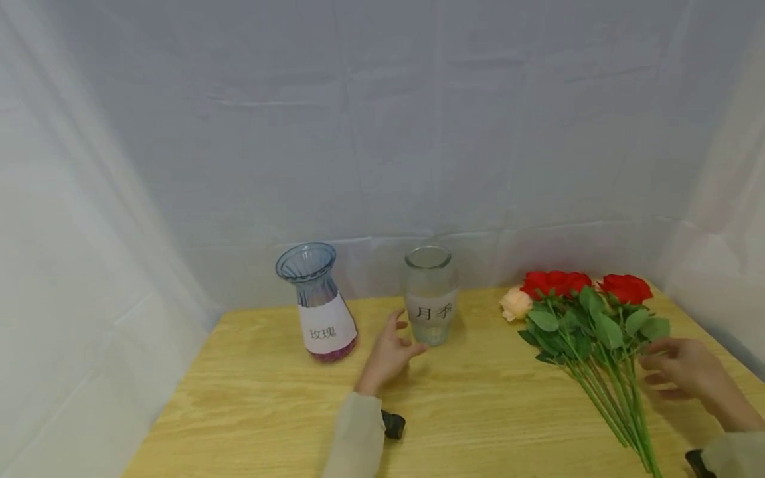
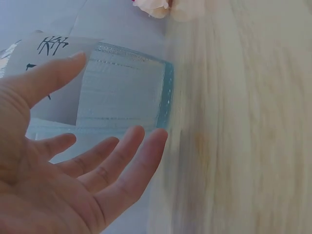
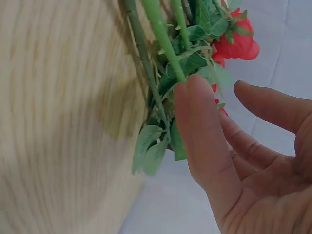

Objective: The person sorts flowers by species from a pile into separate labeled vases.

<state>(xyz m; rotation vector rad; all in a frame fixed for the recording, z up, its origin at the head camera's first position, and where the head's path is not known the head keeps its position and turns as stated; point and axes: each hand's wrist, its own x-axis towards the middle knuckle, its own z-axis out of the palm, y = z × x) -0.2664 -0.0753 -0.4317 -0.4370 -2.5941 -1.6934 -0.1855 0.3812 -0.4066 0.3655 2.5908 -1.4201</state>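
Clear glass vase with paper label at far middle, left hand loosely spread beside it, blue-rimmed vase to the left, red roses lying far right, right hand half-open near their green stems, contact at either hand hard to judge

Blue vase, label: “玫瑰”; clear vase, white label: apparently “月季”.

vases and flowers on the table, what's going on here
Someone's left hand is open beside the clear vase, and their right hand is by a bunch of flowers lying on the wooden table; whether either hand touches anything is unclear. The blue vase stands to the left, and neither vase holds flowers.
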